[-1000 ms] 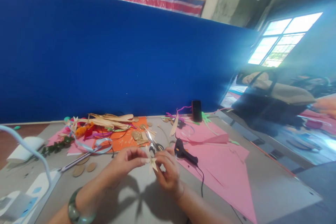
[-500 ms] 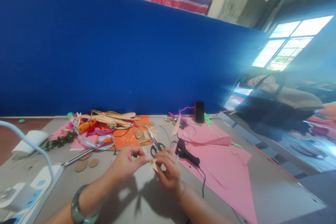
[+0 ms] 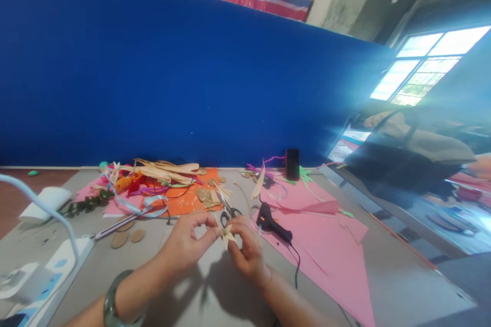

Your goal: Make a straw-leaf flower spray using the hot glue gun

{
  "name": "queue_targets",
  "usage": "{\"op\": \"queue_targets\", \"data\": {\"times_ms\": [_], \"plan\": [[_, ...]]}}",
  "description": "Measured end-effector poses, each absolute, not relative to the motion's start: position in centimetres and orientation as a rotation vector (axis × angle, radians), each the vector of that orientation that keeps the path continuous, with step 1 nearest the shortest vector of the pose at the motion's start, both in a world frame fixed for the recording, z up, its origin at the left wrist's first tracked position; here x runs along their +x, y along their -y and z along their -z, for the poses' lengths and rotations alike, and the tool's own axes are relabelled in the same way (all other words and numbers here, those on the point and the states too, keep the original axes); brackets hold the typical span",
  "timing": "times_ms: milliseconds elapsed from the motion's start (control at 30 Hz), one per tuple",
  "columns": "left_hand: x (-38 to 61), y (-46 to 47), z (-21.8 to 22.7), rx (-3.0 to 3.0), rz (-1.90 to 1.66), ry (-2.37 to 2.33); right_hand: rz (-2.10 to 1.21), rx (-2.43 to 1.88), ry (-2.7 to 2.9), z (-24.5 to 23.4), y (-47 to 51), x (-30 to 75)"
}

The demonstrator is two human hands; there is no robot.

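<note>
A small cream flower with pointed petals [image 3: 227, 236] is held up above the grey table, between my two hands. My left hand [image 3: 192, 237] pinches it from the left with thumb and forefinger. From the right, my right hand [image 3: 247, 250] grips a petal with curled fingers. Just beyond the fingertips lie black-handled scissors [image 3: 233, 211], partly hidden by my right hand. A black hot glue gun [image 3: 274, 224] rests to the right of my right hand, its cord trailing toward me.
Pink paper sheets [image 3: 330, 245] spread on the right, with a phone [image 3: 292, 164] upright behind them. Dried husk strips [image 3: 164, 169] and orange paper [image 3: 184, 202] lie back left. Cardboard discs [image 3: 119, 239], a cutter knife [image 3: 115, 227] and a power strip [image 3: 57, 276] are at left.
The flower has turned so that its petals face me more openly. My fingers have shifted slightly around it, and both hands still hold it.
</note>
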State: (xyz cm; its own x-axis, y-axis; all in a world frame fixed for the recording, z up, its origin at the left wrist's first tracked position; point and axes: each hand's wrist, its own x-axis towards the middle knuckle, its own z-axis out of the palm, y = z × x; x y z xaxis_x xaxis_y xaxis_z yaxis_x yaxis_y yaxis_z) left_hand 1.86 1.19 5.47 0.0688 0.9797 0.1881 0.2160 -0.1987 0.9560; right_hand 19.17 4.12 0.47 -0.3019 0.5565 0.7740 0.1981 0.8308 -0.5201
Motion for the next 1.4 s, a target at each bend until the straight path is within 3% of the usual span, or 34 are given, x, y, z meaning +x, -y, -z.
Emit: {"op": "queue_targets", "data": {"times_ms": [300,500,900,1400], "plan": [[1.4,-2.4,-4.1,1.313,-1.287,-1.21,-0.351,-0.585,1.689,0.0,-4.7,18.9],[2.4,-2.7,-2.5,1.54,-1.181,-1.211,-0.326,-0.642,1.665,-0.2,-4.6,19.0],[3.1,-2.5,-1.2,1.59,-1.452,-1.109,-0.119,-0.6,1.79,-0.6,-4.2,19.1],[2.5,-2.5,-0.8,1.522,-1.493,-1.02,-0.142,-0.655,1.793,-0.8,-4.0,18.7]]}}
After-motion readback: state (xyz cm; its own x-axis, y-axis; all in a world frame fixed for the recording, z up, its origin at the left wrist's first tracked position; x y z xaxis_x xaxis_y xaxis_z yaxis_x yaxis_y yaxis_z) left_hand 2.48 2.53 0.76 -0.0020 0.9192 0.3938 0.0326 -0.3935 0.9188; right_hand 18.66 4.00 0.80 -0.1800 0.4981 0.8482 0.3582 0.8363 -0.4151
